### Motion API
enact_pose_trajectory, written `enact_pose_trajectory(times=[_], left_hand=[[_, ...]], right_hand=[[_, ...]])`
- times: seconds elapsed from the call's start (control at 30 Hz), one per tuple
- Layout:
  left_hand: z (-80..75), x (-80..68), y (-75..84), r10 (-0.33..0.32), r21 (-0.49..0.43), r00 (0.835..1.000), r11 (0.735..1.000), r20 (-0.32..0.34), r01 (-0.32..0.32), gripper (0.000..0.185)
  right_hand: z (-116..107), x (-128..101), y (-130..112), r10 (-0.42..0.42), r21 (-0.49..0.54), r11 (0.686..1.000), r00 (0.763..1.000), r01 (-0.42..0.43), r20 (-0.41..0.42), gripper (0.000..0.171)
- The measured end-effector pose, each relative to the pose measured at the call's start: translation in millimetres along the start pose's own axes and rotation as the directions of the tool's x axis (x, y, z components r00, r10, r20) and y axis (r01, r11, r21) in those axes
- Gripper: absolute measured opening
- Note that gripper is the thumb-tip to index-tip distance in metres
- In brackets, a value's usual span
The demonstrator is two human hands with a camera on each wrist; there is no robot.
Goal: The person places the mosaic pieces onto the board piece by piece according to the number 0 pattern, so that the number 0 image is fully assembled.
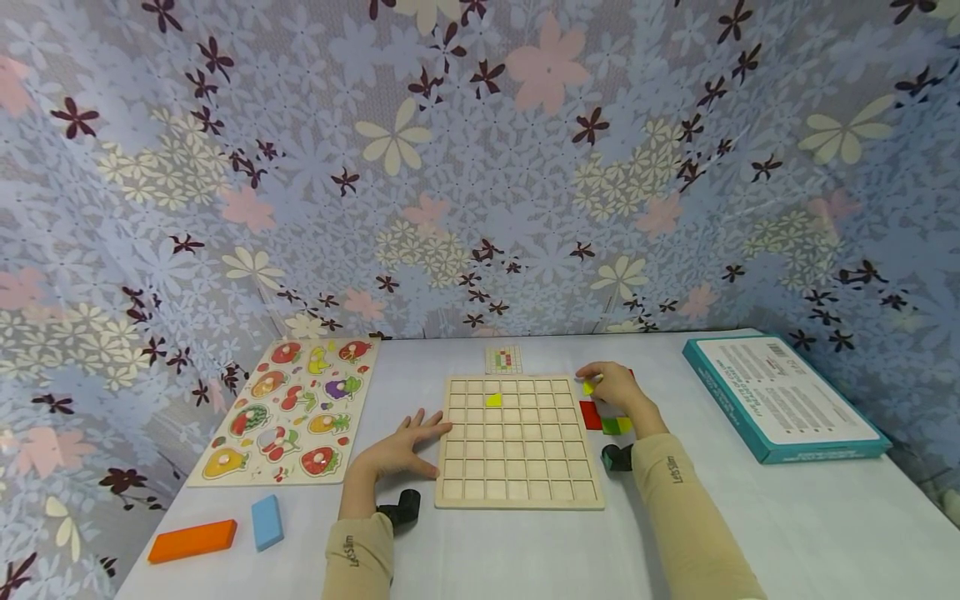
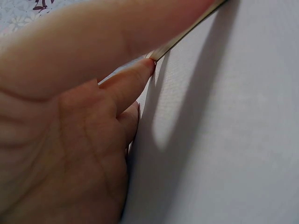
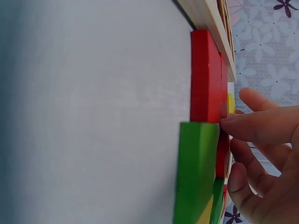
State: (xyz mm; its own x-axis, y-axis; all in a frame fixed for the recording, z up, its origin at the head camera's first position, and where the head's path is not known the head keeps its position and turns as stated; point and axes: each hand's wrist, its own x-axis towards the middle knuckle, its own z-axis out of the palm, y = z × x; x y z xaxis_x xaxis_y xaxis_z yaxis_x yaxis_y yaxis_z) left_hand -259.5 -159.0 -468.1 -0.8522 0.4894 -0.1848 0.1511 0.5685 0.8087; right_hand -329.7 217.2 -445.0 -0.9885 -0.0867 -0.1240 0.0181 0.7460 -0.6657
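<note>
A wooden grid board lies in the middle of the white table, with one yellow tile set in a cell near its top. My left hand lies flat on the table, fingers spread and touching the board's left edge. My right hand hovers over a cluster of coloured tiles just right of the board. It pinches a small yellow tile between thumb and finger. A red tile and a green tile lie under that hand.
A small pattern card sits behind the board. A fruit peg puzzle lies to the left, with an orange block and a blue block near the front edge. A teal box lies at the right.
</note>
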Motion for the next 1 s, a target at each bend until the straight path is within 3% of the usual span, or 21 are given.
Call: enact_pose_trajectory(times=[0.33,0.6,0.8,1.0], left_hand=[[0.4,-0.8,-0.8,0.001,0.0,1.0,1.0,0.006,-0.001,0.081],[-0.7,-0.2,0.5,-0.003,0.0,1.0,1.0,0.007,0.003,0.082],[-0.7,-0.3,0.8,-0.009,0.002,1.0,1.0,0.007,0.009,0.081],[-1.1,-0.3,0.9,-0.009,0.006,1.0,1.0,0.005,0.009,0.082]], right_hand=[[-2.1,0.7,-1.9,-0.013,-0.14,0.99,0.999,0.007,-0.04,0.033],[-2.3,-1.1,-2.9,0.059,-0.11,0.992,0.998,-0.061,-0.024,0.02],[-2.2,-1.8,-3.9,0.052,-0.099,0.994,0.998,-0.054,-0.029,0.014],[-4.1,-4.0,-8.0,0.025,-0.109,0.993,0.996,-0.035,-0.087,0.014]])
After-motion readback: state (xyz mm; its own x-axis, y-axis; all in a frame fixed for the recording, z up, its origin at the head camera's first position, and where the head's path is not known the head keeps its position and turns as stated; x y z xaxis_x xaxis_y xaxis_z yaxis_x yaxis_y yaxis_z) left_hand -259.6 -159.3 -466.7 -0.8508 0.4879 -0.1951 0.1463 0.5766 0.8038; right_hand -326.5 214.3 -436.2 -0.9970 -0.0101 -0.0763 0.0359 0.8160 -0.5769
